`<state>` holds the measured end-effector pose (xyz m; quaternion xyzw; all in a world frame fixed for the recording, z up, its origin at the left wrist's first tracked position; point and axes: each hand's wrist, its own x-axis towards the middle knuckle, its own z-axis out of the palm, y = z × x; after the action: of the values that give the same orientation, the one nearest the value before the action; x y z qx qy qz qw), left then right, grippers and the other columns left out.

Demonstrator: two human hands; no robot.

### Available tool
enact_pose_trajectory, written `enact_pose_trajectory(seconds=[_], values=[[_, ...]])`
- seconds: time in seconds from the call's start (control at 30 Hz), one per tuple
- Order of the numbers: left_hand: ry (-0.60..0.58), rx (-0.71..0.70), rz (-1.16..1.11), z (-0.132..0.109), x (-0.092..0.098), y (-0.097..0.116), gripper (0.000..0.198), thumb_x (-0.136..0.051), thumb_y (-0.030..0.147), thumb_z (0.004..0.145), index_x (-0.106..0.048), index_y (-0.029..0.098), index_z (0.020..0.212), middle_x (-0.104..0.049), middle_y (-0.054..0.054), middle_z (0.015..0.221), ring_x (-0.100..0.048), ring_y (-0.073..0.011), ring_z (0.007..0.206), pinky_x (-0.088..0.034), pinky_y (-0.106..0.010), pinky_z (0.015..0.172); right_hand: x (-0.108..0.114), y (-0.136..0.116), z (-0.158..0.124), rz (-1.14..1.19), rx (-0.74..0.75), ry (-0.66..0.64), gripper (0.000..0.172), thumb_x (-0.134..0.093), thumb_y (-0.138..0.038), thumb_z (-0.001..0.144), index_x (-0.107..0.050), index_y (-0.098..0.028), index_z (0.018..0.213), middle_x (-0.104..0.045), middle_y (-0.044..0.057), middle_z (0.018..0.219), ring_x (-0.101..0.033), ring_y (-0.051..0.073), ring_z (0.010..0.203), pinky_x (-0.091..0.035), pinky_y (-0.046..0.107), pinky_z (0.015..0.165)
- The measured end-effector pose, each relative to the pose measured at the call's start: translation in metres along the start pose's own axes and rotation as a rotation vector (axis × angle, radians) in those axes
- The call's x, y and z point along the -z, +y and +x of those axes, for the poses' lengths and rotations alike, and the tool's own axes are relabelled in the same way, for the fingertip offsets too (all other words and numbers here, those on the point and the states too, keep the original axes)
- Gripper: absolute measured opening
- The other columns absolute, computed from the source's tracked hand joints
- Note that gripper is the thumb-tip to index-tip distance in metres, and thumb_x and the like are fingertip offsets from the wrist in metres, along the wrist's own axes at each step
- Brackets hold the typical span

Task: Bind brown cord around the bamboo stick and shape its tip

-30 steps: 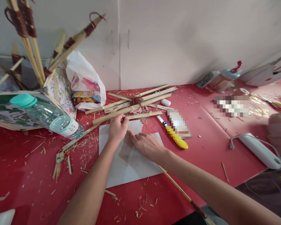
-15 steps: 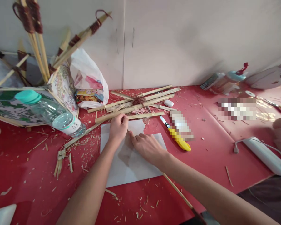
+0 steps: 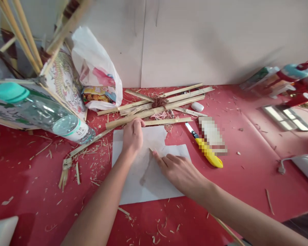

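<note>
2 hands work on a white paper sheet (image 3: 149, 184) lying flat at centre frame on the red table (image 3: 246, 164). Left hand (image 3: 132, 136), fingers curled together, rests at the sheet's upper edge beside a bamboo strip (image 3: 166, 121); whether it pinches anything cannot be told. Right hand (image 3: 181, 171) lies flat, fingers extended, pressing the sheet. A yellow utility knife (image 3: 207, 153) lies just right of the sheet.

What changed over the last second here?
The right hand slid back across the white paper, away from the left hand; nothing was picked up or released. The left hand stayed at the paper's far edge by the bamboo strips; the yellow knife lay unmoved.
</note>
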<state>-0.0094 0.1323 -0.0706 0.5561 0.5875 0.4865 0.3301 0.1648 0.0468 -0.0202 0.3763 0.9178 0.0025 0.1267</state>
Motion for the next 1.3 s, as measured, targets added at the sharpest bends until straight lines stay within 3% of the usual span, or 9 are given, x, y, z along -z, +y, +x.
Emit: enact_pose_trajectory(seconds=[0.13, 0.33, 0.53, 0.67, 0.83, 1.07, 1.3], values=[[0.001, 0.032, -0.076, 0.000, 0.000, 0.000, 0.037, -0.033, 0.032, 0.100, -0.054, 0.023, 0.071, -0.051, -0.001, 0.062, -0.051, -0.0180, 0.063, -0.038, -0.030, 0.058, -0.002, 0.002, 0.006, 0.020, 0.001, 0.025, 0.053, -0.046, -0.002, 0.100, -0.036, -0.002, 0.152, -0.071, 0.008, 0.084, -0.063, 0.019, 0.074, -0.027, 0.035, 0.050], [0.011, 0.058, -0.127, 0.001, 0.001, 0.002, 0.037, -0.031, 0.031, 0.102, -0.054, 0.023, 0.073, -0.051, -0.001, 0.064, -0.052, -0.0183, 0.065, -0.038, -0.031, 0.061, -0.011, 0.001, -0.004, 0.006, 0.040, 0.158, 0.063, -0.046, 0.005, 0.092, -0.036, -0.003, 0.154, -0.069, 0.004, 0.079, -0.059, 0.019, 0.069, -0.029, 0.035, 0.052], [-0.023, 0.071, -0.134, 0.001, 0.005, 0.007, 0.035, -0.031, 0.026, 0.102, -0.052, 0.023, 0.073, -0.051, -0.001, 0.065, -0.050, -0.0180, 0.064, -0.037, -0.032, 0.063, -0.004, 0.003, 0.019, 0.090, -0.067, 0.071, 0.066, -0.048, -0.001, 0.093, -0.036, -0.009, 0.158, -0.071, 0.004, 0.080, -0.062, 0.019, 0.071, -0.026, 0.036, 0.051], [-0.030, 0.067, -0.090, 0.001, 0.005, 0.006, 0.037, -0.031, 0.030, 0.103, -0.053, 0.024, 0.075, -0.053, -0.002, 0.066, -0.053, -0.0190, 0.067, -0.039, -0.032, 0.065, -0.005, 0.000, 0.008, 0.106, -0.071, 0.077, 0.076, -0.047, 0.004, 0.085, -0.035, -0.010, 0.158, -0.071, 0.002, 0.078, -0.062, 0.019, 0.070, -0.028, 0.034, 0.052], [-0.022, 0.095, -0.031, 0.001, 0.002, 0.005, 0.041, -0.031, 0.037, 0.104, -0.056, 0.024, 0.074, -0.053, -0.002, 0.064, -0.052, -0.0187, 0.064, -0.040, -0.031, 0.061, -0.002, -0.003, 0.002, 0.141, -0.108, 0.035, 0.060, -0.047, 0.001, 0.090, -0.050, -0.010, 0.149, -0.072, 0.005, 0.083, -0.064, 0.019, 0.074, -0.030, 0.034, 0.055], [0.000, 0.075, -0.024, 0.002, -0.002, 0.002, 0.042, -0.032, 0.038, 0.103, -0.058, 0.024, 0.073, -0.043, 0.000, 0.057, -0.044, -0.0179, 0.056, -0.036, -0.032, 0.054, 0.000, 0.003, -0.010, 0.268, -0.243, 0.236, 0.036, -0.050, -0.013, 0.100, -0.063, -0.016, 0.134, -0.070, 0.005, 0.088, -0.061, 0.017, 0.076, -0.026, 0.033, 0.054], [0.006, 0.061, -0.001, 0.001, -0.003, 0.002, 0.045, -0.033, 0.041, 0.104, -0.059, 0.024, 0.071, -0.041, 0.000, 0.056, -0.043, -0.0176, 0.055, -0.034, -0.032, 0.053, -0.005, -0.001, -0.026, 0.312, -0.168, 0.221, 0.038, -0.050, -0.011, 0.100, -0.065, -0.020, 0.133, -0.067, 0.005, 0.095, -0.059, 0.017, 0.078, -0.030, 0.031, 0.054]])
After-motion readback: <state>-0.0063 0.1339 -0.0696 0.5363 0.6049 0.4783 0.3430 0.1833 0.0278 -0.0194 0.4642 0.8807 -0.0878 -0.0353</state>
